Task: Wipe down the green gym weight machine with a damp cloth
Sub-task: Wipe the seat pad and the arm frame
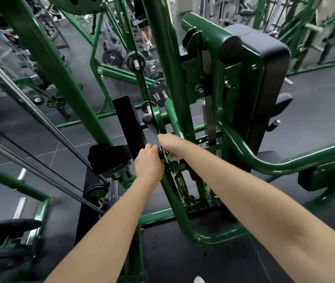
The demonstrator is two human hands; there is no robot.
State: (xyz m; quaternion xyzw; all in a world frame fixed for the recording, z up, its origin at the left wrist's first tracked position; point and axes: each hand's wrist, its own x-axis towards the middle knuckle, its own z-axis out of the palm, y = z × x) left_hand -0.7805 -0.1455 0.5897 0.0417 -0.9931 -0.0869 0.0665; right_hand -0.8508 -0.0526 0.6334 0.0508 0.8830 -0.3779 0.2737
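The crumpled white damp cloth (174,158) is mostly hidden under the right hand (167,140), which presses it against the glossy green tubular steel machine frame (175,127); whether its fingers curl is unclear. Just left, the left hand (149,162) grips the frame.

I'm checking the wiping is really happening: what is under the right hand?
Under the right hand a scrap of white cloth shows against the green frame. The wrist and arm cover the rest of it, so its size and the grip on it cannot be seen.

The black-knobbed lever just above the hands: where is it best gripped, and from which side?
Grip the lever by its round black knob, coming from the left. The knob is its free upper end, open on that side; a green disc and frame tube crowd its right, and both hands work near its lower shaft.
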